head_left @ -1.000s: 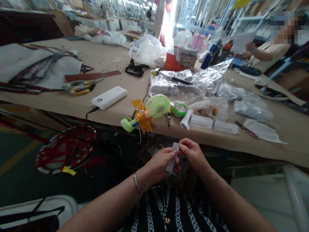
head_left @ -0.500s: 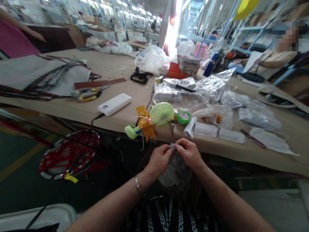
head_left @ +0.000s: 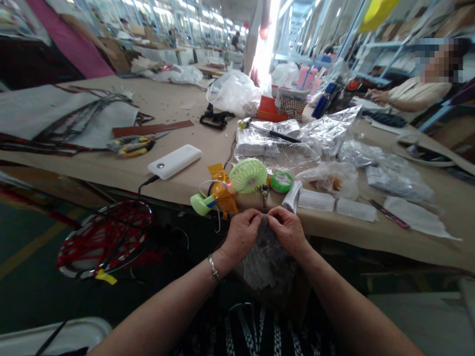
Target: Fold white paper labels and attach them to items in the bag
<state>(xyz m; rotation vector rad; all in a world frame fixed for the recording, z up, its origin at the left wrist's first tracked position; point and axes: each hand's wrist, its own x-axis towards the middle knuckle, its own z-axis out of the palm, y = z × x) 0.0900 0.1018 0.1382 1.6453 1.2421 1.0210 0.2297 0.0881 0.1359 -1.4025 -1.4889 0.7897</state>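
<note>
L hand [head_left: 244, 231] / R hand [head_left: 285, 228]: pinched item [head_left: 264, 217] obsc. | paper stack [head_left: 316, 200]: print illeg. | pink-clad person [head_left: 69, 39]: cut, top edge

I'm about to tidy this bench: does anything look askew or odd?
Yes: the green fan lies tilted at the front edge of the table. Crumpled orange tape wraps its handle, and its base seems to jut past the edge.

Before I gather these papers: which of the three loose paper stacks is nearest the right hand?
The left stack, just beyond the right hand; the middle stack and right stack lie farther right.
</note>
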